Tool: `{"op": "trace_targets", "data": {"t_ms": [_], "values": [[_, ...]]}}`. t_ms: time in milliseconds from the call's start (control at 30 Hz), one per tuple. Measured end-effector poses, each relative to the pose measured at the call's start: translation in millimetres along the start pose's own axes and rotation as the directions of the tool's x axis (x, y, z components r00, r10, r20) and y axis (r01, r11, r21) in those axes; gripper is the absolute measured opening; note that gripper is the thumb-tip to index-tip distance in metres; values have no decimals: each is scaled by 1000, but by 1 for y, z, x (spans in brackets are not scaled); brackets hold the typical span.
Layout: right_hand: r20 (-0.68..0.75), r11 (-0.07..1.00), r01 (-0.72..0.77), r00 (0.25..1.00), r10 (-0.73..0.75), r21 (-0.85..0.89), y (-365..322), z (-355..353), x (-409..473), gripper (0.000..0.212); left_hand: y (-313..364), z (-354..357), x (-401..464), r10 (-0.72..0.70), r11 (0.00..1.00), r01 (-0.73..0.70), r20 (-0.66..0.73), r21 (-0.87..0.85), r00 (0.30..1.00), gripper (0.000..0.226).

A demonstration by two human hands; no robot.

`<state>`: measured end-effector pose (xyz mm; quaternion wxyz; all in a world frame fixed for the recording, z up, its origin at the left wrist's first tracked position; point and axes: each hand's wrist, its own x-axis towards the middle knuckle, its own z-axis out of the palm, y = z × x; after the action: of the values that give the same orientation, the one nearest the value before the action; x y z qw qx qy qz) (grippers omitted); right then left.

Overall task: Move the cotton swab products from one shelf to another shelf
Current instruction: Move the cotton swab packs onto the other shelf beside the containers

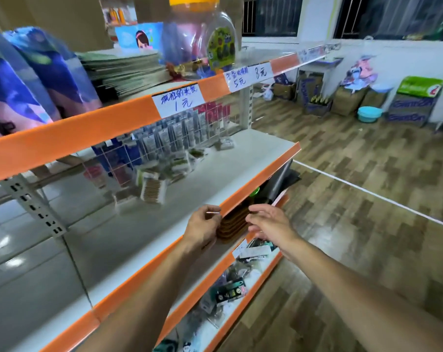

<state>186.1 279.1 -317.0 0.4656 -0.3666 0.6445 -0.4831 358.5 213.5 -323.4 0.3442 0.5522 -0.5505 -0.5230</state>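
Two hands out in front of a metal shelving unit with orange edge strips. Left hand (204,224) curled at the front lip of the middle shelf (215,171), fingertips pinching what looks like a small white stick or tab, blurred, hard to be sure. Right hand (268,223) just beside it, fingers spread and loosely bent, holding nothing, hovering in front of a stack of brown flat packs (233,226) lodged under the middle shelf's lip, on the shelf below.

Cotton swab packs (153,189) standing on the middle shelf, back from the edge and left of centre, more small packets (182,165) strewn behind them toward a white wire rack (129,161) hung with grey tubes (174,133).

Top shelf (88,128) carrying blue-purple bags (32,77), a pile of thin booklets (124,69), a clear jar with a yellow lid (197,39). Handwritten price labels (178,100) on its orange strip.

Bottom shelf (251,283) cluttered with mixed small packaged goods (230,292). Wood-pattern floor (355,199) at right, cardboard boxes (408,110) and a teal basin (369,114) along the far wall.
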Motion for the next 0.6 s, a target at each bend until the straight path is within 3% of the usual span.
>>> {"op": "trace_targets", "data": {"t_ms": [100, 233, 600], "values": [[-1, 1000, 20, 1000, -20, -21, -6, -4, 26, 23, 7, 9, 27, -18, 999, 18, 2, -29, 1000, 13], [17, 999, 27, 999, -27, -17, -17, -5, 63, 21, 17, 14, 68, 7, 996, -9, 21, 88, 1000, 19], [118, 998, 39, 992, -34, -40, -34, 7, 155, 24, 24, -4, 149, 17, 977, -2, -69, 211, 997, 24]]}}
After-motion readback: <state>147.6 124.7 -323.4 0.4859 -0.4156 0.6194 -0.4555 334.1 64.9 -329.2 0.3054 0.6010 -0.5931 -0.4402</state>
